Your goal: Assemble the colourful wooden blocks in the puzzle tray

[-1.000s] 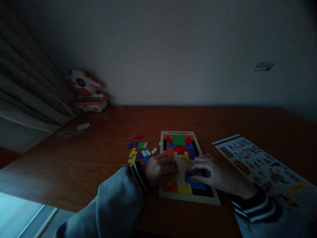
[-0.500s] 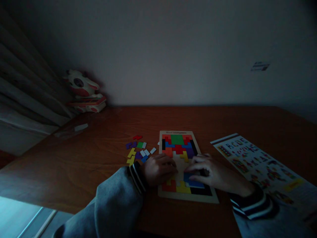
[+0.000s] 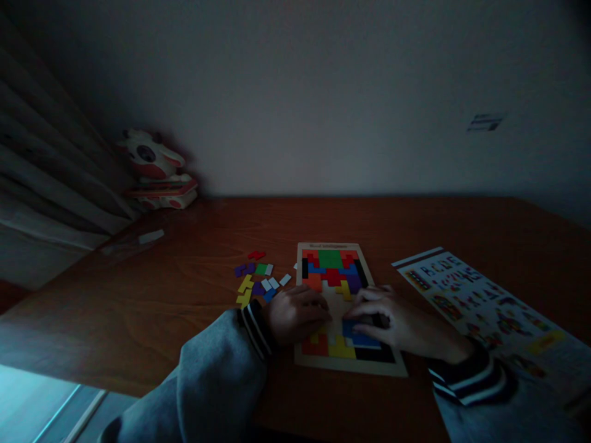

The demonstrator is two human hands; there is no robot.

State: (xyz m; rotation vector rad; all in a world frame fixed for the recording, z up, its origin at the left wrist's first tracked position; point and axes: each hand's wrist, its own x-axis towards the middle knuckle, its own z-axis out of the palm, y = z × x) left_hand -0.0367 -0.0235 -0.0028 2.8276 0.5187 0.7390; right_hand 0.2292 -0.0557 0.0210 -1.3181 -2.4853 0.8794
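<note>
A wooden puzzle board [image 3: 351, 366] lies on the brown table, partly filled with coloured block pieces. Over its left edge rests my left hand [image 3: 296, 314], fingers curled and pressed together; whether anything is under them is hidden. My right hand [image 3: 376, 314] is at the board's right side, its fingers bent and spread around blue pieces [image 3: 362, 336] near the lower right. Its fingertips touch the blue. A green piece [image 3: 329, 259] and a red piece [image 3: 332, 277] sit in the upper part of the board. The board's middle shows bare wood.
Loose pieces [image 3: 245, 283] in several colours lie left of the board, some white side up. A printed pattern sheet [image 3: 489, 301] lies at the right. A cow-shaped figure [image 3: 150, 154] stands at the back left, beside a curtain [image 3: 55, 135].
</note>
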